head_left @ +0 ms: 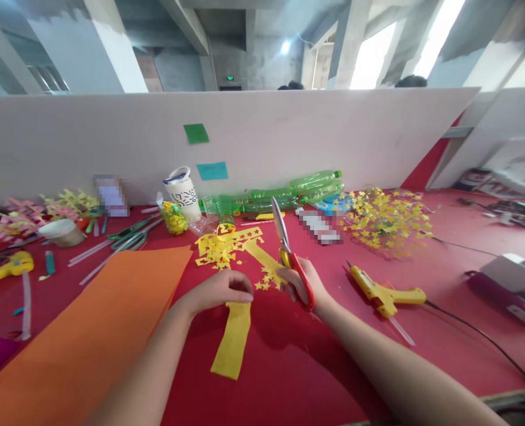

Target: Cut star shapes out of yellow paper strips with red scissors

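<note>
My left hand (224,291) pinches the top end of a yellow paper strip (233,343), which hangs down over the red table. In my right hand (304,284) is a pair of scissors (306,289) with red and yellow handles, blades pointing up and away from me. The blades look closed. Just beyond my right hand lie small yellow stars (269,275) and another yellow strip (262,255). Past my left hand sits a heap of yellow scraps (220,248) with star-shaped holes.
Orange sheets (111,307) cover the left side. A yellow glue gun (384,291) with its cord lies right, below a bunch of yellow stars (382,222). Green plastic bottles (271,200), a white cup (184,195) and a utility knife (270,217) line the back, before a pale partition (289,136).
</note>
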A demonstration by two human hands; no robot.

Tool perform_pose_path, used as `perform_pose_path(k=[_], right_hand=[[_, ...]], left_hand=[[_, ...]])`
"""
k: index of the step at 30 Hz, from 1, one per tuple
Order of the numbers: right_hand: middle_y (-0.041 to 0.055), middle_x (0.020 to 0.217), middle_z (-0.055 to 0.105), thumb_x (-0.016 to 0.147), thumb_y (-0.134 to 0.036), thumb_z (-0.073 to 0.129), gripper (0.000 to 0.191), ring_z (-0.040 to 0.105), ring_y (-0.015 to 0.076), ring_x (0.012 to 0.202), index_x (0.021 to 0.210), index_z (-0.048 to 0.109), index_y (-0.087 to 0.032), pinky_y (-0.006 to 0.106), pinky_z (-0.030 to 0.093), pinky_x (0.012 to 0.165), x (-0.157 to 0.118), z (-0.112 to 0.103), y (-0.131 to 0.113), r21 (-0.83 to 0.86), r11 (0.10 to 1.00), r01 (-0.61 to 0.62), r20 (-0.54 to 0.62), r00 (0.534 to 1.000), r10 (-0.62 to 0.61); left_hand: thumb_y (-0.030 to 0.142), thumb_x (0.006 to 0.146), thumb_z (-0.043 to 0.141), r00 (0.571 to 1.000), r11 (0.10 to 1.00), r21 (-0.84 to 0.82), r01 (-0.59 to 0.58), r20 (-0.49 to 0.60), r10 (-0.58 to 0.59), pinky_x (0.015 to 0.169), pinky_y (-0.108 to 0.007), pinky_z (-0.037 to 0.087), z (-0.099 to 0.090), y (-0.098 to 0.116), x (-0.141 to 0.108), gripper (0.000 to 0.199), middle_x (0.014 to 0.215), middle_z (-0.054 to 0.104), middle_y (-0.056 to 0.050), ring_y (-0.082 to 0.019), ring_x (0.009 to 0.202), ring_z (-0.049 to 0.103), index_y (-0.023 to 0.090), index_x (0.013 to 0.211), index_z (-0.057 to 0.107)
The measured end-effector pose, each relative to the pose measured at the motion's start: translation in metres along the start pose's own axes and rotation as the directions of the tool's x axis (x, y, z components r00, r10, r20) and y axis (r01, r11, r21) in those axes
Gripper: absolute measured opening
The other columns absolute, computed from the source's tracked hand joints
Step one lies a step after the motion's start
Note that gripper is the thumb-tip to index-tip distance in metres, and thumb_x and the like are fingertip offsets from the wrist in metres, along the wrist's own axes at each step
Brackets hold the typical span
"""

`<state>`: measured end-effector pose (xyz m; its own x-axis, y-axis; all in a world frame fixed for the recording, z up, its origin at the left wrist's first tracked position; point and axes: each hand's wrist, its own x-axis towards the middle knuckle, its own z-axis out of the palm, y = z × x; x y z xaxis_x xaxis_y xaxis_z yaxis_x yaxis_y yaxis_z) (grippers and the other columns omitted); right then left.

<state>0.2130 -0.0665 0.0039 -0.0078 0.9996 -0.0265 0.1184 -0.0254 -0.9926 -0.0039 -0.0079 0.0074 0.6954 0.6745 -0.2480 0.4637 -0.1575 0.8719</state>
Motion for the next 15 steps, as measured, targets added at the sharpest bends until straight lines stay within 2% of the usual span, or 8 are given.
perform_pose_path(k=[2, 3, 4, 5, 7, 10, 12, 15], right_hand=[[-0.0089, 0.037, 0.042, 0.071, -0.023, 0.051, 0.017, 0.041, 0.0081, 0.031, 0.058, 0.04, -0.021, 0.018, 0.033, 0.036, -0.001, 0.001, -0.002, 0.033, 0.999, -0.007, 0.025, 1.0, 0.006], [-0.0088, 0.038, 0.044, 0.071, -0.023, 0.051, 0.015, 0.04, 0.0077, 0.03, 0.059, 0.042, -0.02, 0.018, 0.032, 0.035, -0.002, 0.003, -0.003, 0.028, 0.999, -0.019, 0.041, 0.999, 0.018], [-0.0086, 0.039, 0.045, 0.071, -0.022, 0.051, 0.014, 0.039, 0.0073, 0.03, 0.06, 0.044, -0.02, 0.018, 0.031, 0.034, -0.003, 0.004, -0.004, 0.015, 0.999, -0.036, 0.059, 0.998, 0.035], [-0.0082, 0.04, 0.047, 0.071, -0.022, 0.051, 0.012, 0.039, 0.007, 0.03, 0.061, 0.045, -0.02, 0.017, 0.03, 0.033, -0.004, 0.005, -0.005, -0.005, 0.999, -0.053, 0.084, 0.995, 0.054], [-0.0078, 0.043, 0.049, 0.07, -0.021, 0.052, 0.01, 0.04, 0.0067, 0.031, 0.063, 0.046, -0.02, 0.016, 0.03, 0.032, -0.005, 0.007, -0.006, -0.047, 0.997, -0.062, 0.14, 0.988, 0.068], [-0.0075, 0.045, 0.05, 0.069, -0.019, 0.052, 0.009, 0.043, 0.0067, 0.033, 0.063, 0.046, -0.019, 0.016, 0.032, 0.035, -0.006, 0.008, -0.006, -0.086, 0.996, -0.014, 0.216, 0.976, 0.033], [-0.0076, 0.044, 0.049, 0.069, -0.018, 0.053, 0.01, 0.043, 0.0066, 0.033, 0.062, 0.046, -0.019, 0.017, 0.033, 0.036, -0.006, 0.009, -0.004, -0.095, 0.995, -0.001, 0.211, 0.977, 0.021], [-0.0075, 0.043, 0.048, 0.069, -0.019, 0.054, 0.012, 0.042, 0.0067, 0.033, 0.061, 0.046, -0.019, 0.017, 0.032, 0.035, -0.005, 0.01, -0.003, -0.106, 0.994, -0.027, 0.124, 0.991, 0.04]], left_hand=[[0.047, 0.071, 0.067, 0.99, 0.997, 0.047, -0.058, -0.128, 0.064, 0.072, -0.027, 0.043, 0.007, 0.006, 0.001, 0.033, 0.091, 0.063, -0.003, -0.017, 0.081, 0.055, 0.018, 0.088, 0.067], [0.047, 0.072, 0.066, 0.981, 0.996, 0.003, -0.09, -0.172, 0.089, 0.072, -0.027, 0.042, 0.011, 0.008, 0.001, 0.035, 0.094, 0.063, -0.004, -0.017, 0.081, 0.055, 0.019, 0.092, 0.067], [0.048, 0.075, 0.064, 0.983, 0.991, -0.075, -0.108, -0.156, 0.095, 0.073, -0.027, 0.043, 0.016, 0.01, 0.002, 0.036, 0.096, 0.063, -0.004, -0.017, 0.082, 0.056, 0.019, 0.095, 0.067], [0.049, 0.077, 0.061, 0.988, 0.981, -0.157, -0.111, -0.129, 0.091, 0.072, -0.027, 0.043, 0.021, 0.011, 0.003, 0.036, 0.091, 0.064, -0.004, -0.017, 0.08, 0.056, 0.018, 0.094, 0.066], [0.052, 0.079, 0.058, 0.992, 0.973, -0.221, -0.073, -0.117, 0.048, 0.063, -0.027, 0.041, 0.03, 0.009, 0.004, 0.037, 0.071, 0.06, -0.002, -0.015, 0.067, 0.052, 0.016, 0.076, 0.064], [0.051, 0.08, 0.056, 0.98, 0.969, -0.244, -0.028, -0.196, -0.021, 0.06, -0.027, 0.038, 0.036, 0.0, 0.006, 0.037, 0.061, 0.054, 0.0, -0.014, 0.062, 0.049, 0.018, 0.064, 0.059], [0.05, 0.079, 0.056, 0.965, 0.975, -0.22, 0.031, -0.246, -0.086, 0.061, -0.028, 0.038, 0.036, -0.007, 0.008, 0.038, 0.058, 0.053, 0.001, -0.015, 0.062, 0.05, 0.018, 0.058, 0.056], [0.05, 0.081, 0.053, 0.924, 0.976, -0.217, -0.003, -0.373, -0.08, 0.063, -0.028, 0.038, 0.033, -0.009, 0.009, 0.038, 0.06, 0.055, 0.001, -0.015, 0.063, 0.051, 0.019, 0.059, 0.057]])
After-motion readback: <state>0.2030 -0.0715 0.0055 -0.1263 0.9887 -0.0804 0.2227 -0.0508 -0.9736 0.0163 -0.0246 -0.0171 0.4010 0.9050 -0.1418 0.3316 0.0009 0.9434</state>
